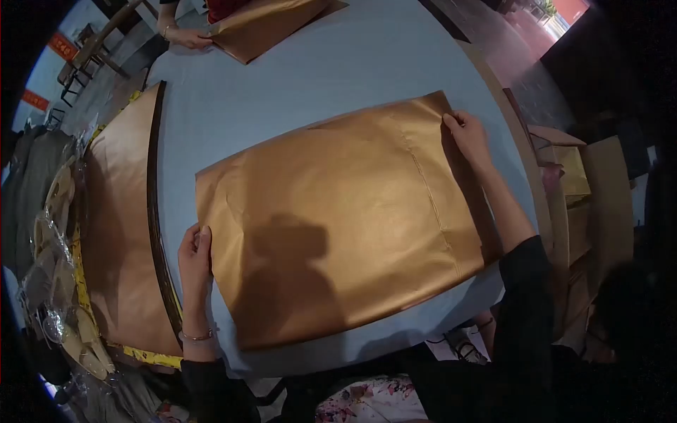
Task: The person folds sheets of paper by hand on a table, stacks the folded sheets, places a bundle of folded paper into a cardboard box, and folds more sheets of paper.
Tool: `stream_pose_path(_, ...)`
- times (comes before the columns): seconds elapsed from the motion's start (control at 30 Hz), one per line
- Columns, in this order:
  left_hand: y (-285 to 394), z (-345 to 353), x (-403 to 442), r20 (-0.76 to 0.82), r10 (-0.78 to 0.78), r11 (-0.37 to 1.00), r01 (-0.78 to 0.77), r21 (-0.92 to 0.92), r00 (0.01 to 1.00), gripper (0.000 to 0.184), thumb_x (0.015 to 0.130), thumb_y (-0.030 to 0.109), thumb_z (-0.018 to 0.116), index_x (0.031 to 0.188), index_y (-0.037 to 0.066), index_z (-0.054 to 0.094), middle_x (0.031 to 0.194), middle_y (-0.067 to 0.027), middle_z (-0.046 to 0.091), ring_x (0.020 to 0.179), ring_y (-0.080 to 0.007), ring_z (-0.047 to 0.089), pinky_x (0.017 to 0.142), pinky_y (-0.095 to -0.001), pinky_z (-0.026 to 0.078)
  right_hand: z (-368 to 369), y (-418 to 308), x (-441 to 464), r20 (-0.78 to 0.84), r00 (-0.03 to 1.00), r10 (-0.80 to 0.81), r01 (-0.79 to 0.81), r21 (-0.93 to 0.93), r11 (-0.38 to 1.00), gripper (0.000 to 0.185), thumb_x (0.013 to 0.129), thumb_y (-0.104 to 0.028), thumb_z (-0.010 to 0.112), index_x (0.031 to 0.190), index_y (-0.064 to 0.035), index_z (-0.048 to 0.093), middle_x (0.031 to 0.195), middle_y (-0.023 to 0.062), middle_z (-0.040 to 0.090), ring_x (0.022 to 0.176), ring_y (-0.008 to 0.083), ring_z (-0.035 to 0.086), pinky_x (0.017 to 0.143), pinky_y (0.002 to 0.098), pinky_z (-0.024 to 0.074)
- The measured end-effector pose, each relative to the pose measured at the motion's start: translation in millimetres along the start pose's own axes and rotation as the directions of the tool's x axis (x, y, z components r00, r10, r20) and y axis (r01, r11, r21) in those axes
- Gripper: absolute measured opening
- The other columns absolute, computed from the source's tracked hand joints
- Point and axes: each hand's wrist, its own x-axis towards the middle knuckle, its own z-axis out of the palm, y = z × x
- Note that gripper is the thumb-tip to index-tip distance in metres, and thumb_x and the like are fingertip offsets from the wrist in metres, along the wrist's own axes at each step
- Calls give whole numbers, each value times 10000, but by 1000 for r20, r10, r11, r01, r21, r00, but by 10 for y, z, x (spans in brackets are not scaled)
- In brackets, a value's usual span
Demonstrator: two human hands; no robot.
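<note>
A large gold paper sheet (pixel 367 211), slightly creased, spans the space between my hands over the table. A seam-like crease line runs down its right part, and shadows darken its lower left. My left hand (pixel 194 254) grips the left edge, thumb on top, with the other fingers partly hidden. At the upper right corner, my right hand (pixel 467 137) pinches the edge between thumb and fingers.
The table has a pale blue cover (pixel 211 113). On the left lies a thick stack of gold sheets (pixel 120 225), near plastic-wrapped items (pixel 63 268). Across the table, another person's hand (pixel 189 37) holds a gold sheet (pixel 264 32). Cardboard boxes (pixel 599 211) stand at right.
</note>
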Motion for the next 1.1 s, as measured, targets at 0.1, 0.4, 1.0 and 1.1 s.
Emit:
stream_pose_path(0.1, 270, 46, -119, 39, -91, 994, 93, -62, 995, 286, 918, 268, 575, 994, -7, 596, 641, 57, 487, 541, -7, 383, 467, -192, 282, 101, 105, 26, -58, 997, -58, 56, -40, 998, 366, 877, -312, 557, 995, 28, 629, 985, 195, 647, 925, 350, 612, 781, 384, 466)
stream_pose_path(0.4, 119, 55, -38, -20, -60, 996, 59, -65, 998, 220, 911, 210, 580, 890, -9, 594, 662, 24, 561, 549, -25, 461, 479, -188, 353, 121, 27, 24, -61, 998, -34, 21, -196, 980, 385, 880, -350, 535, 1067, -21, 611, 1044, 186, 617, 972, 342, 580, 815, 402, 452)
stream_pose_path(1.0, 93, 46, 7, -46, -45, 993, 50, 106, 998, 231, 884, 207, 609, 800, -7, 595, 602, 42, 496, 545, -25, 385, 485, -210, 318, 150, 22, 57, -41, 998, 45, -46, -20, 999, 331, 862, -308, 589, 1056, -39, 594, 937, 109, 661, 823, 264, 630, 735, 346, 473)
stream_pose_path(1.1, 50, 59, 21, -61, -47, 999, 47, -1, 997, 209, 879, 193, 615, 822, -7, 597, 630, 43, 514, 571, -26, 405, 514, -199, 338, 103, -105, 10, -51, 996, 77, -79, -38, 996, 337, 852, -300, 612, 1058, -35, 593, 960, 109, 662, 855, 252, 633, 744, 333, 476)
